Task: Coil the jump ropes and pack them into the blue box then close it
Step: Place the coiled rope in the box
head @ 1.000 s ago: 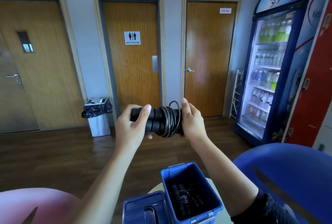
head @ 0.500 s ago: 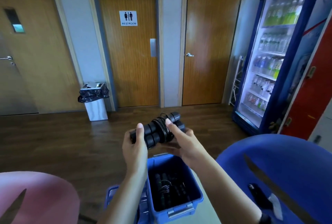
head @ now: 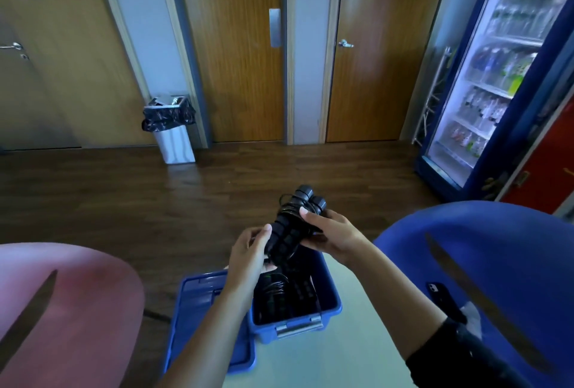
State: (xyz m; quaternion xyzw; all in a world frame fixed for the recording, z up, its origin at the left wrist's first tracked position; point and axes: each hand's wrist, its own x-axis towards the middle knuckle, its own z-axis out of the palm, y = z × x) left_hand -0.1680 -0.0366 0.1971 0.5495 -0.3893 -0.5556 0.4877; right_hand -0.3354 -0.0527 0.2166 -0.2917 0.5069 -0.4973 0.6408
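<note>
Nearest, at 6 o'clock: pale tabletop (head: 341, 356). On it, blue lid (head: 198, 319) lying flat at 7 o'clock, touching the left wall of the open blue box (head: 329, 294). Inside the box: coiled black jump ropes (head: 285, 294), handles lying side by side.

Just above the box opening: coiled jump rope (head: 289, 229), black, two handles together with cord wound round them, tilted, upper ends pointing toward 1 o'clock. Left hand (head: 251, 254) clasped on the lower end, from 8 o'clock of the bundle. Right hand (head: 334, 233) gripping the middle from 3 o'clock, thumb across the cord wraps, black sleeve at the forearm.

At 4 o'clock: blue chair (head: 497, 247), black phone (head: 442, 297) lying on it. At 8 o'clock: pink chair (head: 77, 310).

Farther out: dark wood floor, bin with black liner (head: 172, 126) at 11 o'clock, restroom door (head: 236, 45) at 12, drinks fridge (head: 484, 76) at 2 o'clock.
</note>
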